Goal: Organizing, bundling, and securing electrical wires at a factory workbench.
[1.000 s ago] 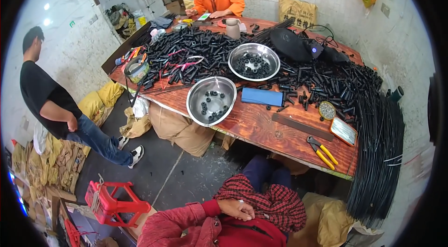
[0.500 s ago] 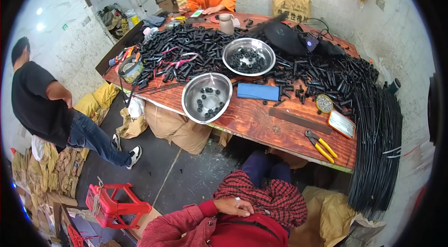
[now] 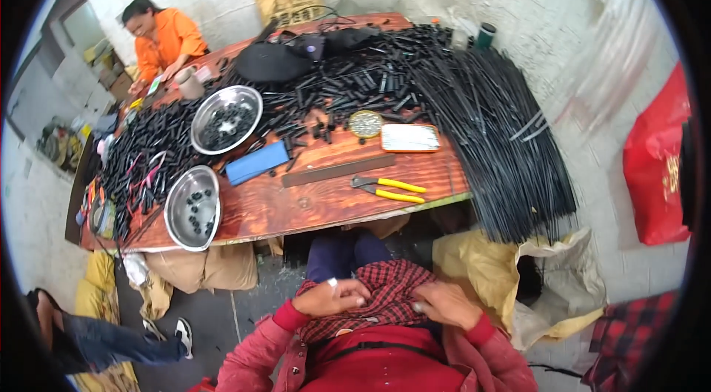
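Red-and-black checked cloth [image 3: 389, 282] lies across the seated wearer's lap, at the near edge of my remote view and just short of the table [image 3: 304, 213]. I see both bare hands over it, well apart from each other. At the left, the left hand [image 3: 333, 298] has loosely bent fingers directed inward over the cloth, with a white wrap [image 3: 332, 284] on one finger. At the right, the right hand [image 3: 449, 304] curves its fingers down toward the cloth's right side. From my position I cannot tell whether either hand pinches the fabric or merely rests on it.

On the table's near right part I note pliers [image 3: 396, 184] with yellow handles; just beyond them are a flat brown bar [image 3: 338, 170] and an orange-rimmed tray [image 3: 409, 150] of pale pieces. Left of the bar is a blue block [image 3: 257, 163]. Farther left stand two steel bowls, the near bowl [image 3: 175, 210] and the far bowl [image 3: 204, 127], each containing small black parts. Black tubes [image 3: 159, 133] are heaped along the far side, and a bundle of thin black rods [image 3: 503, 147] overhangs the right end. At the far left I observe a co-worker [image 3: 174, 35] in orange, seated at the table.
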Tool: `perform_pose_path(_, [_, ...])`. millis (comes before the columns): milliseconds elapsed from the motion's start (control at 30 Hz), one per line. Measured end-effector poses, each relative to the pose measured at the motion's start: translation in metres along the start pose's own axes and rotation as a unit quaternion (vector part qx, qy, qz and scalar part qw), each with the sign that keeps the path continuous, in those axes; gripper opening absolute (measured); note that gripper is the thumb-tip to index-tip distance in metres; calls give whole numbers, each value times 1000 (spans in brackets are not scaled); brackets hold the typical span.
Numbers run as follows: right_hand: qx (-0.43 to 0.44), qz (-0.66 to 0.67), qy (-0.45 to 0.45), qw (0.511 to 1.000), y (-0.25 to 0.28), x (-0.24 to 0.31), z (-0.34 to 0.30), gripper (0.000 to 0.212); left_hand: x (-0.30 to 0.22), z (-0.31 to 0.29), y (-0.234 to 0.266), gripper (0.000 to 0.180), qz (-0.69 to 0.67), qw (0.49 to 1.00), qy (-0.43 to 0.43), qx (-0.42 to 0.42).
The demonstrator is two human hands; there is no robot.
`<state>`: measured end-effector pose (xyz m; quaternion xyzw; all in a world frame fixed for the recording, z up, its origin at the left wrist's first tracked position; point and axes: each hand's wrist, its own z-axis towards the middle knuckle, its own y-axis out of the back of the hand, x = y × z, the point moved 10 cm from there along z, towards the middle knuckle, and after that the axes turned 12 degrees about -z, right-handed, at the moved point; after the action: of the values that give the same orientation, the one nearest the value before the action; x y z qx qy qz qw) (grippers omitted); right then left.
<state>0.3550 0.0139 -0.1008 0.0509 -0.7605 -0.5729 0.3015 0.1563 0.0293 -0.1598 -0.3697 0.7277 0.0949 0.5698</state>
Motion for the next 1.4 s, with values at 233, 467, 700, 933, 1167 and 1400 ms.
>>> perform_pose_path(233, [-213, 87, -3, 973, 94, -12, 91, 20, -173, 57, 31, 15, 144, 960, -192, -143])
perform_pose_path(467, [-452, -52, -201, 868, 205, -149, 88, 12, -186, 88, 84, 12, 147, 908, -265, -289])
perform_pose_path(700, [-348, -243, -280, 861, 205, -196, 120, 29, -164, 125, 92, 14, 183, 907, -243, -292])
perform_pose_path(933, [-354, -218, -266, 870, 196, -211, 133, 31, -164, 125, 93, 13, 201, 892, -258, -312])
perform_pose_path(1167, [-357, -238, -372, 823, 219, -248, 95, 26, -169, 124, 87, 13, 217, 883, -276, -312])
perform_pose_path(1400, [-370, -232, -326, 838, 222, -259, 110, 19, -164, 125, 95, 15, 188, 888, -289, -304])
